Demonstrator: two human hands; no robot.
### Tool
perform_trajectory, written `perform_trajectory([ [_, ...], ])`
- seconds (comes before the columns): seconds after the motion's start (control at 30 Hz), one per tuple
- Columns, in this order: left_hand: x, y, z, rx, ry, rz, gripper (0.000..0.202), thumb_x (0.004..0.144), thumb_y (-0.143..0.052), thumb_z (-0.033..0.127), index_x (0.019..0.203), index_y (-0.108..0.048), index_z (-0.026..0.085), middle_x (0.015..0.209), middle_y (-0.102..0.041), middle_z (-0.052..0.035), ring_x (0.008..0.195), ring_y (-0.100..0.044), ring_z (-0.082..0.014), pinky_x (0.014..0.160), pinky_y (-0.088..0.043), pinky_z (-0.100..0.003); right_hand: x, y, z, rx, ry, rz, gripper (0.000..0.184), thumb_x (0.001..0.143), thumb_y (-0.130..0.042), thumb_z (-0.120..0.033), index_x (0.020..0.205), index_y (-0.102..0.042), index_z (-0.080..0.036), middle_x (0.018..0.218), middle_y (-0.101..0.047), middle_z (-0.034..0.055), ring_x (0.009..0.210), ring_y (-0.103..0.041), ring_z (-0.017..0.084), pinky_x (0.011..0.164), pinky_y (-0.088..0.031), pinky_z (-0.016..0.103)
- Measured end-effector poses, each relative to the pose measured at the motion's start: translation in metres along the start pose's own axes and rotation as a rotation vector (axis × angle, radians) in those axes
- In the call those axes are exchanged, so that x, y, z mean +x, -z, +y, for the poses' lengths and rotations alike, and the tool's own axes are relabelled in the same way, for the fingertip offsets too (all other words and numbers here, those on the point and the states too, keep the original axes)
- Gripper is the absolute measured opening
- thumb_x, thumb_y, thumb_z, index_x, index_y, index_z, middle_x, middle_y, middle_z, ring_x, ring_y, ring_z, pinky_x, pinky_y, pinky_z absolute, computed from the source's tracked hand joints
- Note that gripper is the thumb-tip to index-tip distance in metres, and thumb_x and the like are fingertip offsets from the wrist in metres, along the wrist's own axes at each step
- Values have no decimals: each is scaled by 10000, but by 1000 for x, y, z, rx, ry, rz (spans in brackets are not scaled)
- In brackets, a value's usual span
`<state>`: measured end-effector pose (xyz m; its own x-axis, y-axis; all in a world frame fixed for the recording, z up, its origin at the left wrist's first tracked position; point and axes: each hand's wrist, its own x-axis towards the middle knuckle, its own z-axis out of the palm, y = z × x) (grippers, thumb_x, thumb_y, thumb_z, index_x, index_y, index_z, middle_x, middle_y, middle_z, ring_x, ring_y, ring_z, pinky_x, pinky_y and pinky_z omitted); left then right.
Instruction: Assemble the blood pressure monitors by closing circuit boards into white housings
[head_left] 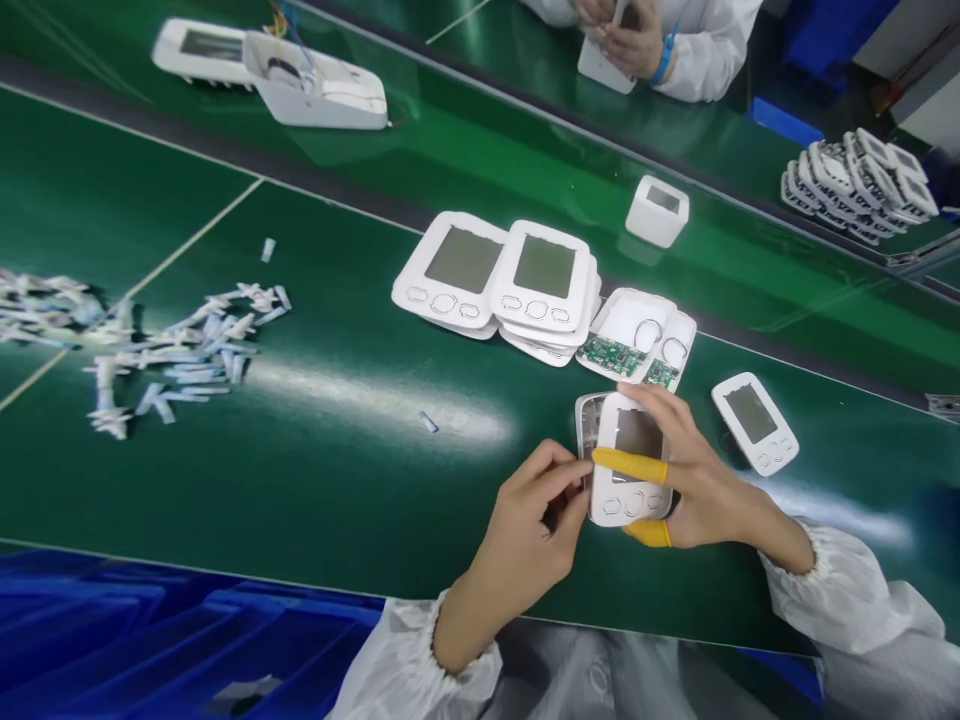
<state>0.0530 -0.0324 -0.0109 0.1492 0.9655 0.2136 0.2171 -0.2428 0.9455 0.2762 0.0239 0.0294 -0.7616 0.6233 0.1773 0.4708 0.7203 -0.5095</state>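
Note:
My right hand, with yellow finger cots on two of its digits, is wrapped round a white device housing that has a grey screen and printed button outlines. The housing's front is turned partly away from its back part, and inner parts show in the gap on the left. At that left edge my left hand has thumb and fingers pinched together; whatever lies between the fingertips is hidden. Just beyond the hands, open white shells with green circuit boards and looped wires lie overlapped.
Stacked white housings lie behind the hands, and a single housing rests at right. Small pale-blue and white pieces are scattered at left. On the green belt ride devices. Across it, a co-worker's hands hold a white part.

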Motion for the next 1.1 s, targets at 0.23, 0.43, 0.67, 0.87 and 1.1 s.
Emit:
perform_trajectory([
  [0.23, -26, -17, 1, 52, 81, 157, 368, 996, -605, 213, 1360, -551, 235, 1061, -627, -69, 904, -675, -181, 679, -614, -254, 7, 7, 4, -14, 27, -79, 703, 758, -858, -232, 1412, -638, -369, 1742, -253, 50, 1597, -254, 405, 1292, -250, 650],
  [0.43, -27, -19, -6, 403, 162, 135, 622, 1006, -636, 393, 1576, -407, 296, 1552, -499, -180, 1470, -439, -407, 1076, -512, -664, -19, -37, -4, 190, -231, 372, 1022, 845, -828, -456, 1656, -231, -284, 1721, -211, 166, 1596, -288, 354, 1261, -378, 565],
  [0.67, -29, -23, -13, 312, 134, 74, 590, 1057, -541, 309, 1623, -383, 365, 1663, -440, -81, 1595, -289, -341, 1300, -193, -642, -36, -69, -32, 413, -508, 517, 738, 975, -666, -274, 1632, -330, -292, 1663, -418, 121, 1597, -308, 330, 1287, -315, 611],
  [0.87, -38, -26, -4, 114, 335, 367, 510, 1015, -632, 432, 1506, -585, 302, 1543, -595, -67, 1462, -519, -318, 1167, -488, -401, -30, -70, -44, 799, -387, 598, 684, 1025, -568, -187, 1646, -308, -307, 1716, -334, 88, 1462, -538, 275, 1068, -616, 383],
  [1.1, -32, -30, 5, -59, 391, 511, 448, 992, -632, 549, 1293, -711, 226, 1211, -768, -70, 1068, -728, -253, 852, -588, -277, -16, -47, -62, 515, -211, 741, 747, 945, -692, -128, 1604, -401, -328, 1627, -491, 65, 1449, -551, 276, 1110, -597, 420],
])
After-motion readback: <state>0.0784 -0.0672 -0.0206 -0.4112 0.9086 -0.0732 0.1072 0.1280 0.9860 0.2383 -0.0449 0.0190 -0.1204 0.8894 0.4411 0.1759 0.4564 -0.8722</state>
